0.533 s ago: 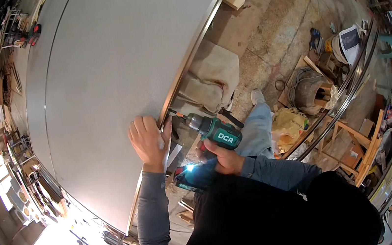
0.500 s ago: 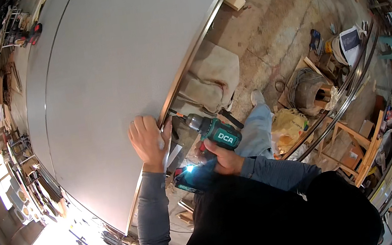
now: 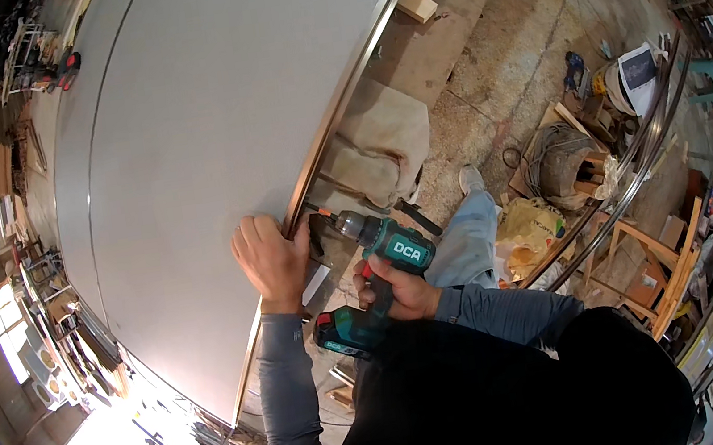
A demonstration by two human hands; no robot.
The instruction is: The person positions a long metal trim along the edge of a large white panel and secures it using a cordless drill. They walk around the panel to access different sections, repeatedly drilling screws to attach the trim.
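Note:
A large grey panel (image 3: 181, 119) with a metal-trimmed edge (image 3: 333, 116) spans the left and middle. My left hand (image 3: 270, 265) grips that edge, its curled fingers on the top face and its thumb at the rim. In my right hand (image 3: 404, 293) is a green and black cordless drill (image 3: 400, 246), held by its handle. The bit points left at the panel's edge, close to my left thumb; whether its tip touches the edge I cannot tell. Low on the drill sits its battery (image 3: 340, 334), and its lamp shows no light.
Beyond the panel's right side, a pale cloth-like sheet (image 3: 392, 119) and a wood block (image 3: 416, 5) lie low down. Farther right are a coil of wire (image 3: 564, 146), a yellow bag (image 3: 531, 231), long dark rails (image 3: 638, 172) and a wooden frame (image 3: 679, 279). My leg (image 3: 471, 234) stands beside the drill.
The bright lamp on the drill has gone dark. My left thumb has shifted slightly at the rim. The view has moved a little; both hands keep nearly the same places.

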